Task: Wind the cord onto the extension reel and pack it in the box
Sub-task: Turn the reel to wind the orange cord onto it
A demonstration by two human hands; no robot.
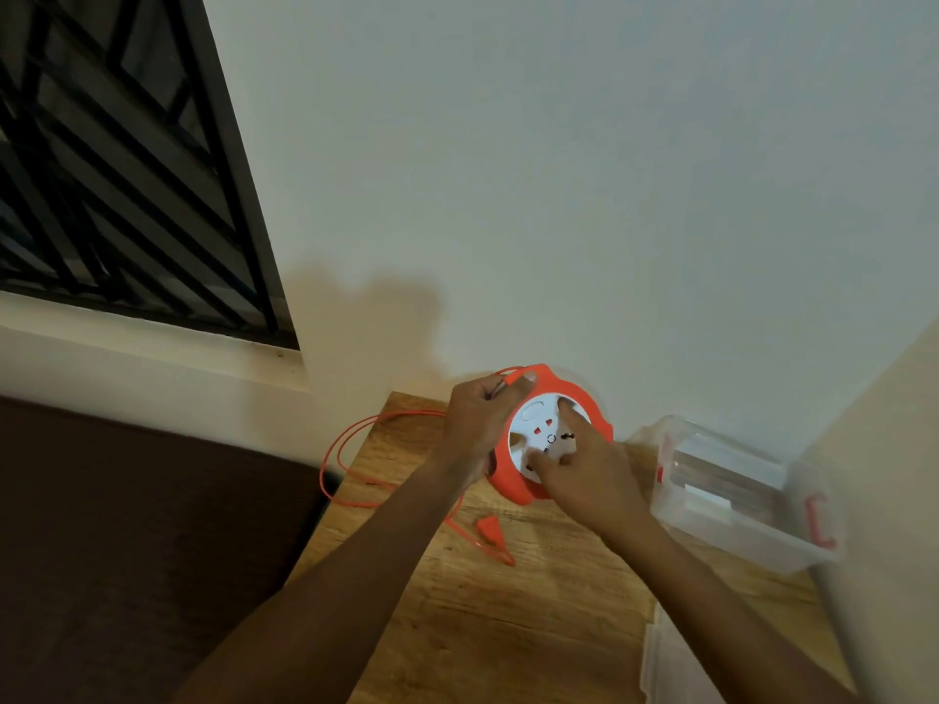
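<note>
Two bare hands hold a round orange plastic extension reel with a white socket face [549, 434], raised just above the far part of a wooden table [457, 627]. The left hand [480, 419] is clenched around the reel's left rim, fingers curled over the edge and pinching the thin orange cord [350, 439]. The right hand [584, 475] lies on the white face, fingers spread and pressing it. Loose cord loops off the table's left edge and returns to an orange plug [489, 529] lying on the wood. A clear plastic box with red latches [737, 495] sits right of the reel, its clear lid [665, 663] nearer. A plain pale wall stands behind, with a dark barred window at left. No writing is legible.
</note>
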